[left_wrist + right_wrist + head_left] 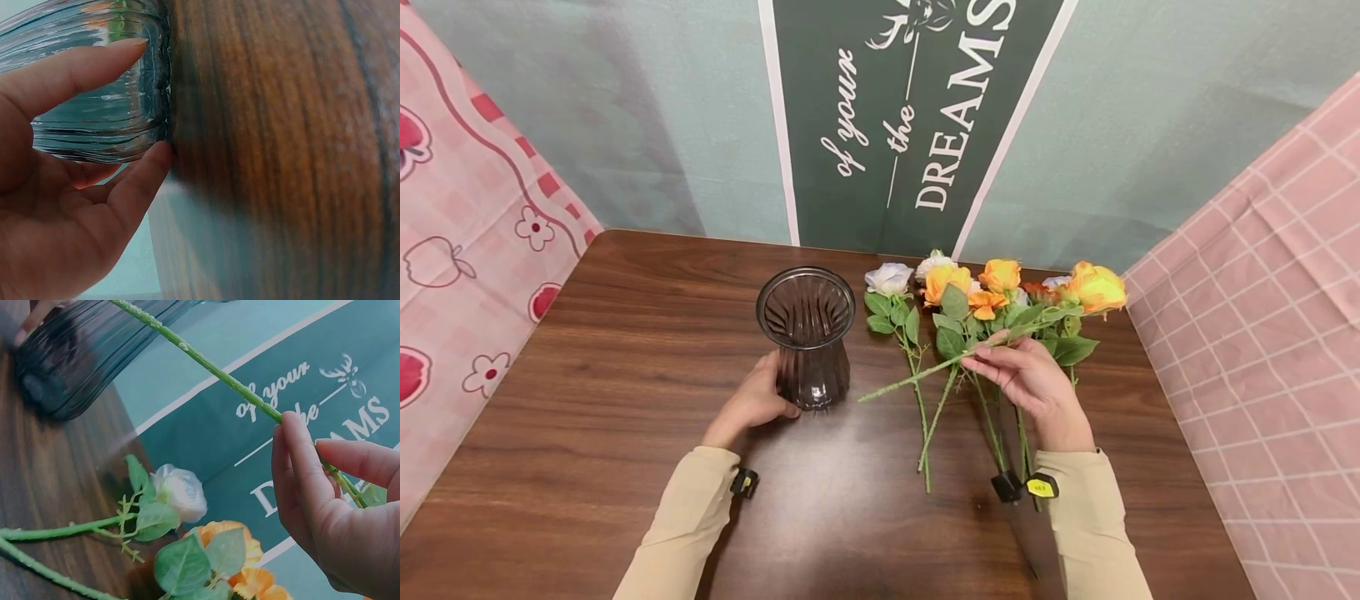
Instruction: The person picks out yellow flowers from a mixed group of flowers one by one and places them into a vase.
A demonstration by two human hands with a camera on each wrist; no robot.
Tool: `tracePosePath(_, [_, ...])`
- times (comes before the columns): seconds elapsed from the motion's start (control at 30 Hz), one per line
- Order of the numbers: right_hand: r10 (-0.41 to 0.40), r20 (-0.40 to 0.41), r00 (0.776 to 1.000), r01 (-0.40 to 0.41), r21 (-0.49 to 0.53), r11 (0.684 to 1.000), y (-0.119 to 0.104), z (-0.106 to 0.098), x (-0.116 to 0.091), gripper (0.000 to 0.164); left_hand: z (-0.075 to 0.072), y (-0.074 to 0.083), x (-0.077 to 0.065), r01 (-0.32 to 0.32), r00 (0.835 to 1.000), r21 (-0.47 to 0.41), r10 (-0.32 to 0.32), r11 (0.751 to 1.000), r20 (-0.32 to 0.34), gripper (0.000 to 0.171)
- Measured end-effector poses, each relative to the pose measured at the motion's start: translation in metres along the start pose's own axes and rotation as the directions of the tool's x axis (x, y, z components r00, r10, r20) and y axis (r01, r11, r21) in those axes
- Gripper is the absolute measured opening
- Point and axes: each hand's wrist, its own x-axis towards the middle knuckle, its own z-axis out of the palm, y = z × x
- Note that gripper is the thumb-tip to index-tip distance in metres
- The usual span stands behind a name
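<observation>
"Glass vase (815,371): was it safe?"
"It stood on the table (625,375), left hand (752,400) gripping it low; the right hand (1028,375) pinched a stem (917,378) that, swung carelessly, could have knocked it."

White lettering on the wall hanging's dark green panel (865,204) read "of your" and "the" in script, "DREAMS" in capitals. In the right wrist view, the right grip (344,531) hid that last word's middle, leaving "D" and "AMS". A yellow label (1041,486) on the right sleeve's black wristband bore print too small to read.
</observation>
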Motion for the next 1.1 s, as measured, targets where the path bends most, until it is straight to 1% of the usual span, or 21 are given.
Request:
tracePosePath(0.33, [-0.047,0.056,0.997,0.045,0.047,0.998,-0.009,0.014,0.001,0.025,0.000,-0.002,0.001,0.001,1.000,0.019,-0.001,1.000,0.007,0.082])
tracePosePath(0.67, [-0.095,0.070,0.993,0.092,0.048,0.995,-0.018,0.030,0.003,0.028,0.000,-0.001,0.001,-0.001,1.000,0.008,0.001,1.000,0.004,0.083])
tracePosePath(0.97, [-0.168,0.139,0.976,0.168,0.013,0.986,-0.030,0.044,0.002,0.033,-0.001,0.000,0.000,0.006,1.000,0.005,-0.006,1.000,0.009,0.082])
tracePosePath(1.1, [-0.194,0.148,0.970,0.192,0.023,0.981,-0.034,0.050,0.002,0.030,-0.001,0.000,0.001,0.009,1.000,0.003,-0.009,1.000,0.010,0.082])
